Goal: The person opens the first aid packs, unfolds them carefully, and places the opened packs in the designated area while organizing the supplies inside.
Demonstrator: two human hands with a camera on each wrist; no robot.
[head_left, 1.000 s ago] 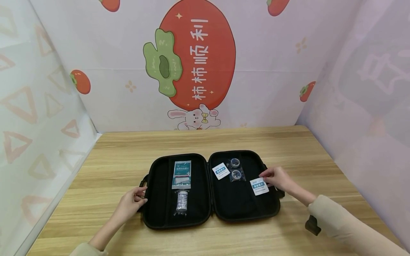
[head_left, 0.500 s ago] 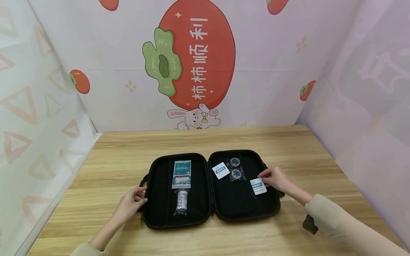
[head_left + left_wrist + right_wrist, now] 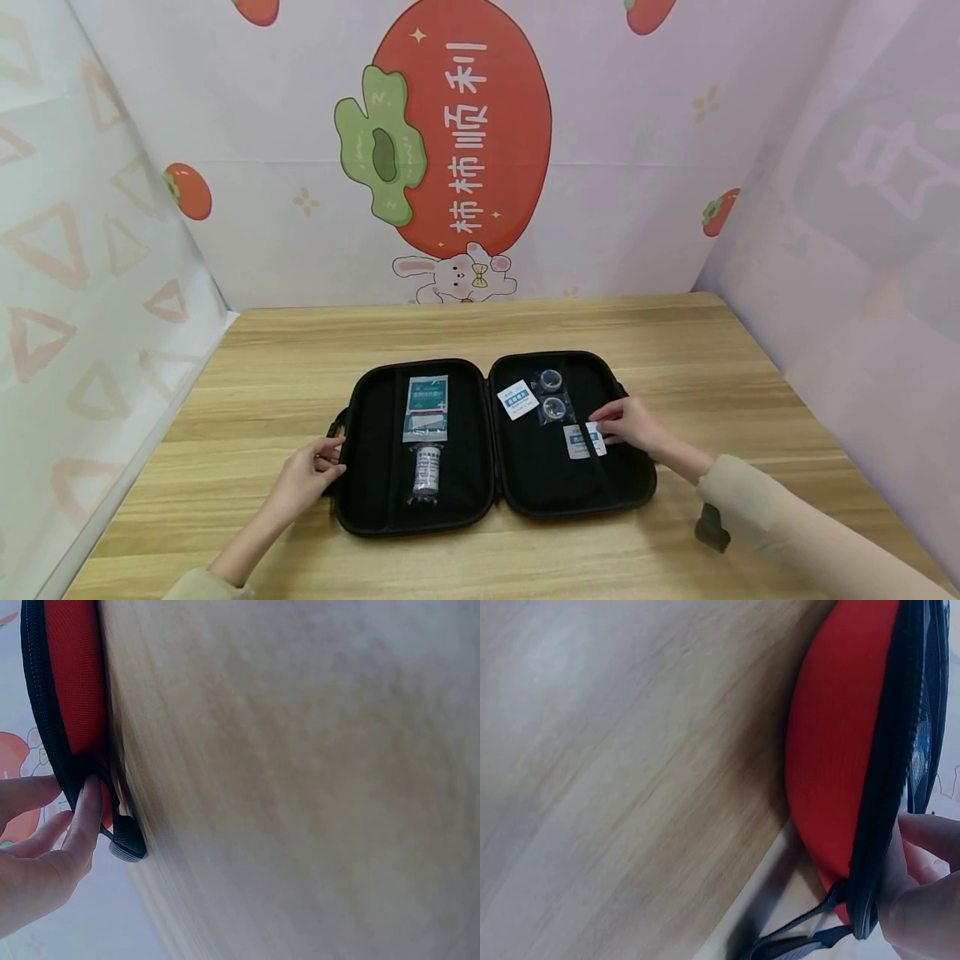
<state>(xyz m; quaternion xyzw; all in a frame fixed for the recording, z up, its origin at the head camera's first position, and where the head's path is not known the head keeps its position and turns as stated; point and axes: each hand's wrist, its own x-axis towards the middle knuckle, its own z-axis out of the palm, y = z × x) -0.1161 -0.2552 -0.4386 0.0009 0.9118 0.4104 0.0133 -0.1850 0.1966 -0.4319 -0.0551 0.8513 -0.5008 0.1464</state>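
Note:
An unfolded zippered case point(image 3: 420, 529), black inside and red outside, lies on the table. My left hand point(image 3: 303, 477) holds its left rim beside the handle; in the left wrist view thumb and fingers point(image 3: 86, 814) sit on either side of the zipper edge. My right hand point(image 3: 628, 425) reaches over the right rim and pinches the corner of a small white-and-blue square packet point(image 3: 576, 443). A dark elastic strap crosses that packet. In the right wrist view the fingers point(image 3: 934, 832) are just inside the red shell point(image 3: 832, 742), and the packet is hidden.
The right half also holds a similar packet point(image 3: 517, 401) and two tape rolls point(image 3: 553, 408) in clear wrap. A teal flat pouch point(image 3: 426, 408) and a wrapped white bandage roll point(image 3: 426, 473) lie in the left half. Wood table point(image 3: 480, 329) surrounds the case; printed cloth walls stand behind.
My right hand has moved left with the packet, which has slid inward and now lies partly beneath the strap. My left hand and the case have stayed put.

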